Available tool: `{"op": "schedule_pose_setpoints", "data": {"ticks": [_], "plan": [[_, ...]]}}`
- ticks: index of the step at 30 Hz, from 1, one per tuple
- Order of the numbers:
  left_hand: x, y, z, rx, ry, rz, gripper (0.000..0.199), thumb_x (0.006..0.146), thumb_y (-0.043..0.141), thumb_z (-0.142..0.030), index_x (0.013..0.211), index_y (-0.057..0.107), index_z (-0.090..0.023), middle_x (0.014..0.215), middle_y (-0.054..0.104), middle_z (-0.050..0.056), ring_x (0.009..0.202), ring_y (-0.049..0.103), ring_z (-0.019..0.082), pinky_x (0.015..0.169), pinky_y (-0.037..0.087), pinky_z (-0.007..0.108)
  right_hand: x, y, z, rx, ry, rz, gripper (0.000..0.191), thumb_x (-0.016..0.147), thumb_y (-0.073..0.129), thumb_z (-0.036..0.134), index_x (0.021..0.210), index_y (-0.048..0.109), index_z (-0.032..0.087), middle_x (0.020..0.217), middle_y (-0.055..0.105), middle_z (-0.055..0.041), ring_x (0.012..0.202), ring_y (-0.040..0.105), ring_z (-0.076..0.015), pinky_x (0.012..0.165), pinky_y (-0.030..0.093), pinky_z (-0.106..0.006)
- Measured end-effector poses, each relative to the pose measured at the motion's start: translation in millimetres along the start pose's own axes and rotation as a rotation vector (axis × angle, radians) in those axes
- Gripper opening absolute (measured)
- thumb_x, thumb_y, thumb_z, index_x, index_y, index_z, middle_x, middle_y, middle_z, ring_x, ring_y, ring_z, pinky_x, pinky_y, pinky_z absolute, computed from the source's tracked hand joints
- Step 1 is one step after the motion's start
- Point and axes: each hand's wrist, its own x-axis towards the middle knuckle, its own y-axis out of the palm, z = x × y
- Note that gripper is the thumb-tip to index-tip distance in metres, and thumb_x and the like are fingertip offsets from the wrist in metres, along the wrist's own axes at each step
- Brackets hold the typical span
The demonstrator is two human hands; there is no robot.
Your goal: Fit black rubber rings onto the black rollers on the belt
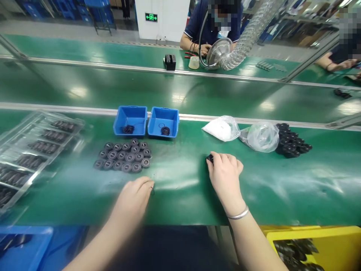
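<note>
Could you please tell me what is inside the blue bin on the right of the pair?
The right-hand blue bin holds a clump of thin black rings, with one loose ring beside it. Whatever lies beneath the clump is covered.

There, well beyond the right fingers [223, 161], slants a clear ribbed plastic hose [249, 39]; farther left glows a green-lit rectangular exit sign [151, 17]!

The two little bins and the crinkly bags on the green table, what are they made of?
The left bin and right bin look like smooth, slightly shiny blue plastic, with thin, molded-looking walls. The white-filled bag and the bag beside the black parts seem to be thin, glossy plastic film: they're see-through and wrinkled.
</note>
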Motion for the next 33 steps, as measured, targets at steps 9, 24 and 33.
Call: {"op": "schedule_pose_setpoints", "data": {"ticks": [9, 24, 33], "plan": [[-0.3, -3.5, -1.9, -0.368, -0.236, 0.077, 0.019, 0.095, 0.049, -0.017, 0.101, 0.067, -0.019, 0.069, 0.066, -0.001, 0.067, 0.065, 0.013, 0.068, 0.054, 0.024, -11.5, 5.6, 75.9, 0.371, -0.393, 0.175, 0.022, 0.095, 0.055, 0.027, 0.115, 0.059, 0.017, 0.099, 0.065, -0.0111, 0.103, 0.052, -0.0291, 0.093, 0.034, -0.045], [6.9, -8.4, -11.4, -0.451, -0.253, -0.002, 0.014, 0.092, 0.056, -0.016, 0.102, 0.065, -0.02, 0.079, 0.071, 0.0, 0.073, 0.067, 0.013, 0.069, 0.053, 0.024, -3.8, -19.0, 100.3, 1.19, -0.21, 0.492, 0.012, 0.094, 0.057, 0.025, 0.083, 0.061, 0.02, 0.097, 0.058, -0.0048, 0.095, 0.058, -0.0174, 0.086, 0.045, -0.031], [-9.5, 0.5, 5.7, -0.072, 0.066, -0.106, 0.019, 0.086, 0.062, -0.008, 0.104, 0.063, -0.013, 0.104, 0.073, 0.012, 0.103, 0.067, 0.025, 0.085, 0.051, 0.038, 10.2, 3.0, 101.2, 1.137, -0.076, 0.583, 0.018, 0.089, 0.061, 0.021, 0.071, 0.059, 0.018, 0.092, 0.059, -0.0043, 0.086, 0.058, -0.0153, 0.072, 0.045, -0.026]]}}
